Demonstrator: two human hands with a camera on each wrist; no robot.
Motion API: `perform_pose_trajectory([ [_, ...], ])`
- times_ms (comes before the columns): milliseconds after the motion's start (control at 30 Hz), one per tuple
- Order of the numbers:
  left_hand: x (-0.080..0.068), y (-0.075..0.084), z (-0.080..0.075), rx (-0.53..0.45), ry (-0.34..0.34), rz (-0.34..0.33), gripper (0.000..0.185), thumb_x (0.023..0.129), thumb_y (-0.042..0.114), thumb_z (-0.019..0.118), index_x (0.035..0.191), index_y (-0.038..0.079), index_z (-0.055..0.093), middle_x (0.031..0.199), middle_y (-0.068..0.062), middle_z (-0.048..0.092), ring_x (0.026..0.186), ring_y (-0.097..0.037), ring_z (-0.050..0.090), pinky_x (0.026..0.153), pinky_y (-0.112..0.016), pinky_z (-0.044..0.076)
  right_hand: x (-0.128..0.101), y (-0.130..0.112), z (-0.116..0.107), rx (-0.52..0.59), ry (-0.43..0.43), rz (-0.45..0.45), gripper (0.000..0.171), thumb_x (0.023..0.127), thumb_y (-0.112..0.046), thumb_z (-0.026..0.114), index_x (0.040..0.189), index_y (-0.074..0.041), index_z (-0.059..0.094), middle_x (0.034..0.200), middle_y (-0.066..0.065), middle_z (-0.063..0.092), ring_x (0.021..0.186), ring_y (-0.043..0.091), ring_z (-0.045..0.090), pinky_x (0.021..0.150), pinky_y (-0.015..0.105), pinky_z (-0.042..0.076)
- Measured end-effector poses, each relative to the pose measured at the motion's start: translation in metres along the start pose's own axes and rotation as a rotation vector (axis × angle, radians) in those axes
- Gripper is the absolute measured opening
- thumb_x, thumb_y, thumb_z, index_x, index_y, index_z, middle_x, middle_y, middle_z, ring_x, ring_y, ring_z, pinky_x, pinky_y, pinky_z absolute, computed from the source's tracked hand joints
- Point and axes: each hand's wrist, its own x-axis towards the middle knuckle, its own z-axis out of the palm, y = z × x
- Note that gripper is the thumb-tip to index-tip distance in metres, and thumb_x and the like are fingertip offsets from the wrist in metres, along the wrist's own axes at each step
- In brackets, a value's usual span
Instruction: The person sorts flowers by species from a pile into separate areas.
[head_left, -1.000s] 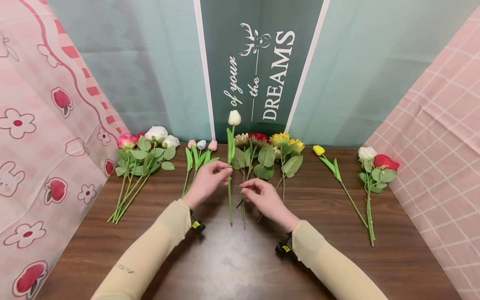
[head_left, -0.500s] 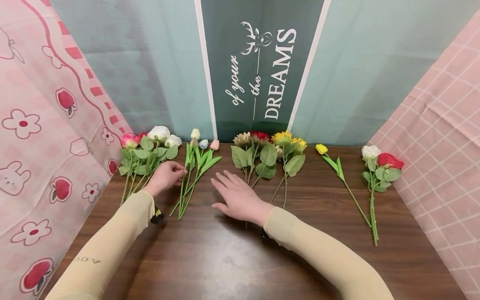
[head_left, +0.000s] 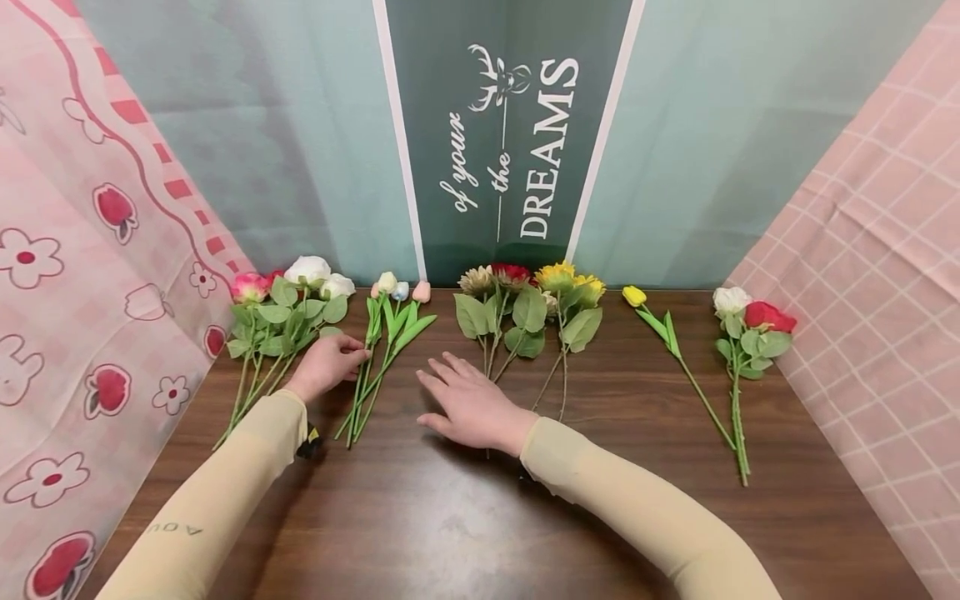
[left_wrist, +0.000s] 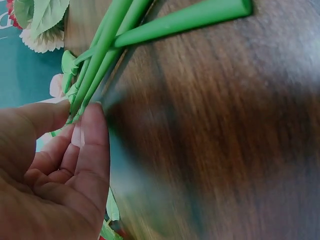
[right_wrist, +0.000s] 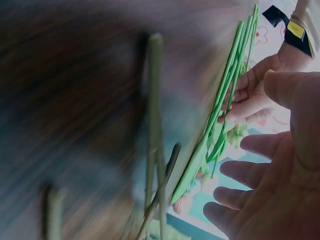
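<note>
My left hand (head_left: 330,367) pinches green tulip stems (left_wrist: 97,60) between thumb and fingertips, just below the leaves. The white tulip (head_left: 387,282) lies in this bunch with pale pink tulips (head_left: 422,291) and a pale blue tulip (head_left: 401,291); their stems cross low down on the wooden table (head_left: 420,525). To the right, my right hand (head_left: 476,408) is spread flat with palm down and holds nothing. It overlaps the lower stems of the middle bunch in the head view, and the right wrist view shows thin brownish stems (right_wrist: 154,110) beside it.
Pink, red and white blooms with leafy stems (head_left: 288,312) lie at the left. In the middle are beige and red flowers (head_left: 512,275) and yellow sunflowers (head_left: 558,275). A yellow tulip (head_left: 634,296) and white and red roses (head_left: 770,317) lie right. Fabric walls enclose the table.
My left hand has carried the upright white tulip from the centre leftward and down into the tulip bunch. My right hand, curled near the middle before, has spread out and moved slightly left.
</note>
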Motion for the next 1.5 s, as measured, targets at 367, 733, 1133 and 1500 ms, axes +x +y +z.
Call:
perform_pose_trajectory([
  [367, -0.003, 0.025, 0.008, 0.315, 0.223, 0.246, 0.059, 0.099, 0.031, 0.066, 0.144, -0.005, 0.051, 0.136, -0.028, 0.053, 0.122, -0.044, 0.052, 0.102, -0.059, 0.043, -0.039, 0.067, -0.014, 0.094, 0.250, 0.115, 0.052, 0.102, -0.043, 0.061, 0.141, -0.009, 0.061, 0.143, 0.011, 0.058, 0.136, 0.032, 0.049, 0.115, 0.052, 0.035],
  [733, -0.023, 0.106, 0.100, 0.708, -0.036, 0.782, 0.070, 0.100, 0.039, 0.065, 0.158, 0.011, 0.037, 0.162, -0.011, 0.036, 0.151, -0.032, 0.028, 0.123, -0.046, 0.015, -0.163, 0.212, -0.038, 0.193, 0.382, 0.555, 0.025, 0.099, -0.018, 0.060, 0.115, -0.001, 0.069, 0.114, 0.021, 0.069, 0.102, 0.040, 0.065, 0.087, 0.059, 0.050],
  [1133, -0.050, 0.183, 0.223, 0.930, -0.298, 1.097, 0.073, 0.102, 0.053, 0.056, 0.162, 0.021, 0.031, 0.167, -0.003, 0.026, 0.155, -0.026, 0.018, 0.124, -0.040, 0.003, -0.236, 0.261, -0.046, 0.189, 0.121, 0.723, 0.036, 0.092, -0.025, 0.069, 0.105, 0.008, 0.065, 0.097, 0.024, 0.069, 0.080, 0.035, 0.064, 0.074, 0.056, 0.051],
  [1500, -0.060, 0.206, 0.267, 0.958, -0.348, 1.121, 0.069, 0.102, 0.055, 0.054, 0.161, 0.027, 0.035, 0.166, 0.000, 0.030, 0.151, -0.024, 0.027, 0.123, -0.040, 0.021, -0.236, 0.255, -0.046, 0.167, 0.078, 0.732, 0.021, 0.080, -0.012, 0.065, 0.064, -0.011, 0.052, 0.058, 0.000, 0.048, 0.055, 0.019, 0.045, 0.052, 0.036, 0.038],
])
